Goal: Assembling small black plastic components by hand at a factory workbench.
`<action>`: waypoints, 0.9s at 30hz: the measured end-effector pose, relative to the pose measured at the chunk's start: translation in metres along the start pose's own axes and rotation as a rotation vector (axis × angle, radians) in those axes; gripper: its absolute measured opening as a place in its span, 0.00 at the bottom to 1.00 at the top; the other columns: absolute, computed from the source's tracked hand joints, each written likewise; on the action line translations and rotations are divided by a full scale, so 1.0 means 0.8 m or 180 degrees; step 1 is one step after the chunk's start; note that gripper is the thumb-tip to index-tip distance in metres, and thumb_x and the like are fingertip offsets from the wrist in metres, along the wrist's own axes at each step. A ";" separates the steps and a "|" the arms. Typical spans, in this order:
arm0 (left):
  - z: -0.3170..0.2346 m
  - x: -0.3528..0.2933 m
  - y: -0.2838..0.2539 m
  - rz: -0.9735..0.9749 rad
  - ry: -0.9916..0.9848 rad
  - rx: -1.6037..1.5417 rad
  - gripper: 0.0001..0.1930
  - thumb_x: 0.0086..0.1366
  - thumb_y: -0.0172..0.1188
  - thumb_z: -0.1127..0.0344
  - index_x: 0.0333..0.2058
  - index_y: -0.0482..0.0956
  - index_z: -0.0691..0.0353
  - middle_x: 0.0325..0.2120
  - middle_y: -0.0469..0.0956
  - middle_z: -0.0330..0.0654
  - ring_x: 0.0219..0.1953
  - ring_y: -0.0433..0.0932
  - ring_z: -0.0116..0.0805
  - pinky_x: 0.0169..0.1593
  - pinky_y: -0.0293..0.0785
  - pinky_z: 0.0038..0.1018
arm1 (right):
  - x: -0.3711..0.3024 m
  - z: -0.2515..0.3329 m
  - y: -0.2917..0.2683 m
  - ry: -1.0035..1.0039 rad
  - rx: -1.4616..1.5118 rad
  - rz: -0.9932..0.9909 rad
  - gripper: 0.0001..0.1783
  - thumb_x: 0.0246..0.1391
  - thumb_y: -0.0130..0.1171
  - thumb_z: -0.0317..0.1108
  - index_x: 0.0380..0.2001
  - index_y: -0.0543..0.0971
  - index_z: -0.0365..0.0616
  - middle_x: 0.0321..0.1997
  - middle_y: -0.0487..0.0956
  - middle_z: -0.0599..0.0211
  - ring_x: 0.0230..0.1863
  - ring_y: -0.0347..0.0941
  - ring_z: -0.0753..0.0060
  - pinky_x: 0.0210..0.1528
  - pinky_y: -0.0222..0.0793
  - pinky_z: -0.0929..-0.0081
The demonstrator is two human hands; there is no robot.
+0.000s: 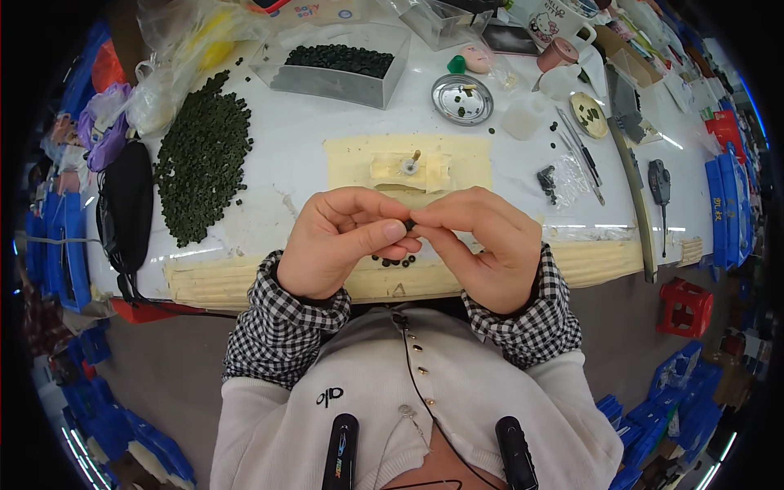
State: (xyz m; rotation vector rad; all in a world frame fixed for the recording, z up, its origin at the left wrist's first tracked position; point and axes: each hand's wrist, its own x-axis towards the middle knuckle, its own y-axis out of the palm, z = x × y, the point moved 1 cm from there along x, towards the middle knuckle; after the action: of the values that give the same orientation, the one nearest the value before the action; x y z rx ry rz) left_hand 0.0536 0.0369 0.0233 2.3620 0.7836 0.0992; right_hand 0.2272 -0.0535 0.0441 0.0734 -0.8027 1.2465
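Observation:
My left hand point(339, 245) and my right hand point(490, 245) meet over the near part of the table. Between their fingertips is a small dark bead-like piece point(409, 225), pinched from both sides and partly covered. Several small dark ring-like pieces point(400, 262) lie on the yellowish surface just below my fingers. Beyond my hands, a small pale block with an upright peg point(414, 161) is fixed on a cream-coloured sheet point(347, 155). A large heap of small dark green pieces point(204, 159) spreads to the left.
A clear bin point(327, 85) of dark pieces stands at the back. Right of it are a round metal tin lid point(463, 114), tweezers-like tools point(584, 151), a small plastic bag point(572, 181) and a screwdriver-like tool point(661, 192). A black pouch point(129, 204) lies at the left edge.

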 end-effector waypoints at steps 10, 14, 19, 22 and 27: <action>0.027 -0.011 0.003 0.0037 0.0229 -0.0764 0.11 0.67 0.54 0.75 0.47 0.75 0.69 0.42 0.79 0.50 0.42 0.81 0.35 0.46 0.80 0.23 | -0.017 -0.001 0.020 0.0759 0.0688 -0.0271 0.05 0.53 0.60 0.22 0.35 0.78 0.35 0.34 0.79 0.61 0.34 0.78 0.71 0.38 0.73 0.78; 0.027 -0.015 0.006 -0.0039 0.0306 -0.0645 0.11 0.67 0.54 0.74 0.47 0.76 0.69 0.42 0.79 0.49 0.42 0.81 0.34 0.46 0.80 0.23 | -0.020 0.001 0.025 0.0792 0.0773 -0.0355 0.05 0.54 0.60 0.22 0.35 0.78 0.34 0.34 0.79 0.61 0.34 0.77 0.71 0.38 0.73 0.78; 0.026 -0.020 0.011 -0.0220 0.0257 -0.0488 0.11 0.67 0.55 0.72 0.46 0.77 0.69 0.40 0.80 0.47 0.40 0.81 0.31 0.46 0.80 0.23 | -0.020 -0.002 0.028 0.0409 0.0356 -0.0480 0.07 0.50 0.62 0.21 0.34 0.78 0.35 0.34 0.78 0.60 0.34 0.76 0.68 0.37 0.72 0.77; 0.026 -0.020 0.014 -0.0330 0.0178 -0.0455 0.11 0.67 0.56 0.70 0.45 0.78 0.68 0.38 0.81 0.45 0.39 0.81 0.29 0.45 0.79 0.22 | -0.021 -0.002 0.030 0.0136 0.0041 -0.0555 0.08 0.48 0.64 0.20 0.34 0.79 0.36 0.34 0.78 0.60 0.34 0.76 0.66 0.36 0.72 0.76; 0.029 -0.021 0.017 -0.0521 0.0103 -0.0441 0.11 0.67 0.57 0.68 0.45 0.78 0.67 0.36 0.82 0.43 0.36 0.80 0.26 0.43 0.77 0.20 | -0.025 -0.004 0.035 0.0068 -0.0095 -0.0708 0.09 0.47 0.65 0.19 0.34 0.79 0.36 0.35 0.78 0.59 0.35 0.76 0.65 0.36 0.72 0.75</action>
State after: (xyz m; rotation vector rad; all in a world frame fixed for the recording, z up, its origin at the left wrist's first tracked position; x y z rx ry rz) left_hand 0.0530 0.0063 0.0153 2.1627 0.9516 0.1189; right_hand 0.2026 -0.0586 0.0198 0.1218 -0.7726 1.0235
